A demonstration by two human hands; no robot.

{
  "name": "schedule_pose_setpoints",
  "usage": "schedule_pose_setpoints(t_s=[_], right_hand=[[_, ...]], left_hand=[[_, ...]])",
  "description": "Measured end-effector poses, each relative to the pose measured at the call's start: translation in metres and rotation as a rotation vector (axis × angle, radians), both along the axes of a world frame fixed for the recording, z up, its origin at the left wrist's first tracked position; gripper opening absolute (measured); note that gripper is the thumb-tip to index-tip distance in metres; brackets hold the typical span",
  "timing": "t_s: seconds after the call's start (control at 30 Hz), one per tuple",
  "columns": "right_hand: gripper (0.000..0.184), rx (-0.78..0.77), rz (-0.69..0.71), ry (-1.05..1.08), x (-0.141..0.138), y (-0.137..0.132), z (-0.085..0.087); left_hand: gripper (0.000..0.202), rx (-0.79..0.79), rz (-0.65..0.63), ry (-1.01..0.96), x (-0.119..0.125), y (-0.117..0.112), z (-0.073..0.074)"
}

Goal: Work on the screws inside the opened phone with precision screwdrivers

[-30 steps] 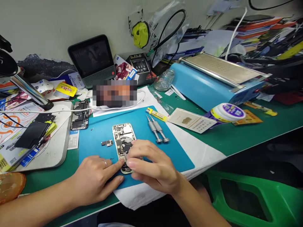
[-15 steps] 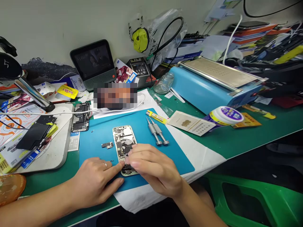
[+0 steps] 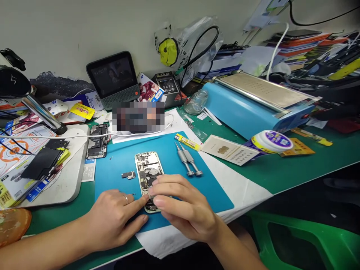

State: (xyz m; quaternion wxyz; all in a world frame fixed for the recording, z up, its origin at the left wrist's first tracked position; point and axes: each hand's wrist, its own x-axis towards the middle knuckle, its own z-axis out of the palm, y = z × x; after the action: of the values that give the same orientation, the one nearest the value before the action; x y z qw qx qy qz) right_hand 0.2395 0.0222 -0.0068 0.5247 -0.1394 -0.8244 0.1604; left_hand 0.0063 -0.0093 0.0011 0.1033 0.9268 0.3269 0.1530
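Note:
An opened smartphone point(image 3: 149, 170) with its inner parts showing lies on the blue mat point(image 3: 115, 161). My left hand point(image 3: 119, 215) rests beside it, index finger stretched out with its tip on the phone's lower left edge, thumb apart. Over the phone's lower right part is my right hand point(image 3: 185, 206), fingers curved and thumb parted from the index finger. I see nothing held in it, though it hides part of the phone. A small metal-and-black phone part point(image 3: 128, 175) and tiny screws point(image 3: 134, 194) lie left of the phone.
Two screwdrivers point(image 3: 188, 159) and a yellow tube point(image 3: 187, 141) lie on the mat's right. Beyond are a card point(image 3: 229, 150), a white tub point(image 3: 271, 140) and a blue machine point(image 3: 244, 108). Another opened phone point(image 3: 97, 141) lies left, near a white cable point(image 3: 70, 135).
The whole view has shifted slightly down. My right thumb and index finger have parted a little over the phone. The left index finger stays on the phone's edge.

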Motion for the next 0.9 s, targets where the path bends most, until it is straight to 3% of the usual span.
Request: schedule_pose_setpoints(t_s=[0.13,0.27,0.4,0.57,0.7,0.83,0.9], right_hand=[[0.041,-0.042,0.039,0.02,0.0009,0.0,-0.002],[0.036,-0.036,0.006,-0.007,0.0018,-0.0001,-0.0032],[0.042,-0.042,0.047,0.018,0.0025,-0.0006,-0.0024],[0.028,-0.025,-0.029,0.001,0.0032,-0.0011,-0.0009],[0.038,-0.05,0.01,0.018,0.0035,-0.0014,-0.0011],[0.031,-0.043,-0.043,-0.001,0.0034,-0.0009,-0.0012],[0.036,-0.044,0.003,0.015,0.0032,-0.0006,-0.0014]], left_hand=[[0.031,0.019,0.003,0.005,-0.0005,-0.0012,-0.0003],[0.031,0.007,0.002,0.016,-0.0013,-0.0021,-0.0003],[0.031,0.007,0.002,0.007,-0.0014,-0.0017,-0.0007],[0.031,0.005,0.002,-0.001,-0.0016,-0.0015,-0.0018],[0.031,0.004,0.007,-0.007,-0.001,-0.0004,-0.0019],[0.031,0.001,0.007,0.001,-0.0008,-0.0005,-0.0012],[0.03,0.0,0.004,0.001,-0.0011,-0.0012,-0.0009]])
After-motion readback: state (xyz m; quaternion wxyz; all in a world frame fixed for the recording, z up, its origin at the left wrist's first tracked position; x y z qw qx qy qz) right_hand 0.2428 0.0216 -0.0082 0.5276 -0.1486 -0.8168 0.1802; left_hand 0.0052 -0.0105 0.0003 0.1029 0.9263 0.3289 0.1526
